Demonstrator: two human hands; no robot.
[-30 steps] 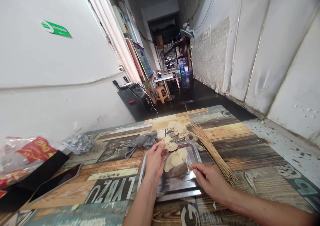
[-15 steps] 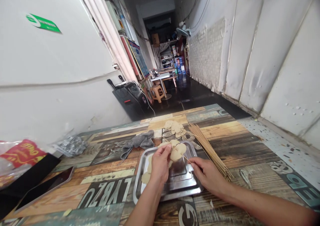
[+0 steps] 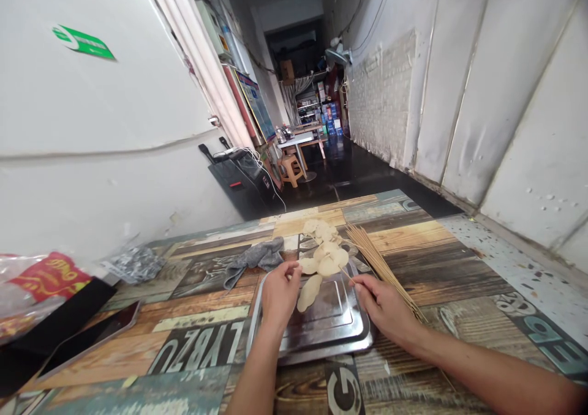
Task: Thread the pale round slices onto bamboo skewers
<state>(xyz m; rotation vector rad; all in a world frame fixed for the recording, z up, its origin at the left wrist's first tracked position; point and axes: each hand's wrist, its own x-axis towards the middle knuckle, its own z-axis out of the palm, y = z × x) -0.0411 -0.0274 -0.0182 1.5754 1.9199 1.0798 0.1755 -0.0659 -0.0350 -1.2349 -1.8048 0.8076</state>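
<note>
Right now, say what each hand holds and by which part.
Right hand pinches a skewer by its near end; left hand grips the threaded beige slices at their edge.

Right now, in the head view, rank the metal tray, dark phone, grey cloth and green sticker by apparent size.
1. metal tray
2. dark phone
3. grey cloth and green sticker: too alike to rank, and the sticker sits on the wall, at a different distance from the camera.

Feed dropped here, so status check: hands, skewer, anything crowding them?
Left hand pinching slices threaded on the skewer. Right hand grip on its near end, over the tray. Bundle of spare sticks beside the right hand.
</note>
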